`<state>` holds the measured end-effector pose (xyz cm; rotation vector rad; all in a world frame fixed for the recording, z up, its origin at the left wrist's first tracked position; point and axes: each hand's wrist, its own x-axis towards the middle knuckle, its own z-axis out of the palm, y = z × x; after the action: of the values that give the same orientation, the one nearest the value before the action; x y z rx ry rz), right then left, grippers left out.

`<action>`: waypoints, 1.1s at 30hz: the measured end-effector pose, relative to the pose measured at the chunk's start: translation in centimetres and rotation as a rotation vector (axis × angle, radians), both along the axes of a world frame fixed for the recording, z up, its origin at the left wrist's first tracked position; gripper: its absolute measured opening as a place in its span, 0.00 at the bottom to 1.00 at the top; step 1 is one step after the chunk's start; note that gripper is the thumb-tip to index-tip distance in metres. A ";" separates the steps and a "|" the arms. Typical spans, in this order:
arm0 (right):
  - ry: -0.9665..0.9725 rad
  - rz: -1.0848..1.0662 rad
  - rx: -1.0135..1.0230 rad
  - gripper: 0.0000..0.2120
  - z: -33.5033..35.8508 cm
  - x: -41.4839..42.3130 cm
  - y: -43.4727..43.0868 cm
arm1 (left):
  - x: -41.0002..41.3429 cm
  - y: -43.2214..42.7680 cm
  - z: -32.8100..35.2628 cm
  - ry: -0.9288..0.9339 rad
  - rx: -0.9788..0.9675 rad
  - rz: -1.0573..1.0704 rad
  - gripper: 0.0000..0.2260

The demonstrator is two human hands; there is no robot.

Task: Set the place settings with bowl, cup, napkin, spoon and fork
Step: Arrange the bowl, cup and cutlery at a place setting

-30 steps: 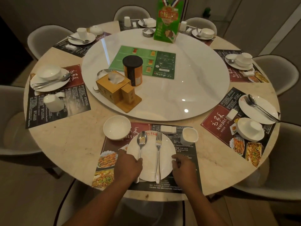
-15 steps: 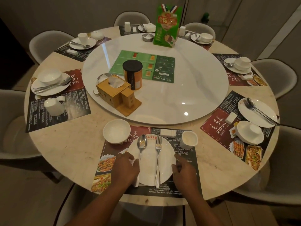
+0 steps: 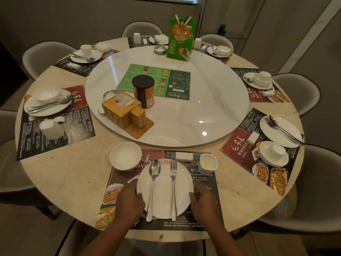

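A white plate (image 3: 162, 193) lies on the dark placemat (image 3: 204, 185) at the near edge of the round table. On the plate a spoon (image 3: 153, 183) lies left and a fork (image 3: 173, 187) right, both pointing away from me. My left hand (image 3: 129, 204) grips the plate's left rim and my right hand (image 3: 204, 204) its right rim. A white bowl (image 3: 125, 156) stands off the mat's far left corner. A white cup (image 3: 208, 163) stands at the far right, with a white packaged napkin (image 3: 184, 156) beside it.
A white turntable (image 3: 212, 111) fills the table's middle, carrying a wooden tissue box (image 3: 122, 109), an orange canister (image 3: 144, 91), a green menu sheet and a green standing card (image 3: 180, 37). Several other place settings ring the table edge, with grey chairs around.
My hands have shifted little on the plate's rims. The camera view has tilted up slightly, so the table sits lower in the frame.
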<state>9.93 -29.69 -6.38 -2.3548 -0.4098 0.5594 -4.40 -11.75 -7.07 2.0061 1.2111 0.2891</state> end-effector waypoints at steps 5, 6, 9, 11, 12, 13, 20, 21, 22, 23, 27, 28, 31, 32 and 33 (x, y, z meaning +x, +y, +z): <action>0.002 -0.019 -0.027 0.20 0.0 -0.5 0.3 | -0.4 0.4 0.1 -0.018 0.002 -0.035 0.18; -0.002 -0.024 -0.034 0.20 -0.1 -0.6 0.4 | -0.5 0.4 0.1 -0.012 0.002 -0.034 0.18; -0.002 -0.037 -0.021 0.20 -0.4 -0.8 0.5 | -0.7 0.4 0.1 -0.005 -0.011 -0.017 0.18; -0.001 -0.040 -0.012 0.19 -0.7 -0.9 0.5 | -1.0 0.3 0.2 -0.017 -0.021 -0.027 0.19; 0.003 -0.042 -0.009 0.19 -0.9 -0.9 0.4 | -1.1 0.3 0.3 -0.025 -0.021 -0.033 0.19; 0.007 -0.046 -0.009 0.18 -1.0 -0.8 0.4 | -1.2 0.3 0.3 -0.028 -0.019 -0.037 0.19; 0.018 -0.035 -0.019 0.19 -1.4 -0.7 0.4 | -1.5 0.3 0.6 -0.007 -0.060 -0.046 0.20; 0.025 -0.030 -0.018 0.19 -1.3 -0.7 0.3 | -1.5 0.3 0.6 -0.001 -0.061 -0.053 0.20; 0.027 -0.027 -0.020 0.19 -1.2 -0.7 0.2 | -1.5 0.4 0.7 0.003 -0.055 -0.056 0.20; 0.025 -0.024 -0.020 0.19 -1.1 -0.7 -0.1 | -1.5 0.4 0.8 0.001 -0.044 -0.051 0.19; 0.016 -0.005 -0.024 0.17 -0.8 -0.5 -2.6 | -0.9 0.2 1.4 -0.024 0.044 -0.022 0.17; 0.017 0.007 -0.043 0.16 -0.8 -0.2 -3.5 | -0.5 -0.1 1.8 -0.029 0.055 -0.029 0.17; 0.050 0.049 -0.084 0.13 -0.1 1.3 -6.8 | 1.6 -2.2 3.4 -0.081 0.099 -0.086 0.16; 0.059 0.061 -0.091 0.11 0.3 2.1 -8.0 | 2.6 -3.1 4.1 -0.101 0.119 -0.118 0.15; 0.061 0.067 -0.099 0.09 0.7 3.1 -9.2 | 3.7 -4.2 4.7 -0.119 0.140 -0.157 0.13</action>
<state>13.01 -38.92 -5.63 -2.4182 -0.4437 0.6956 -0.69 -15.99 -2.38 2.1578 0.9764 0.4188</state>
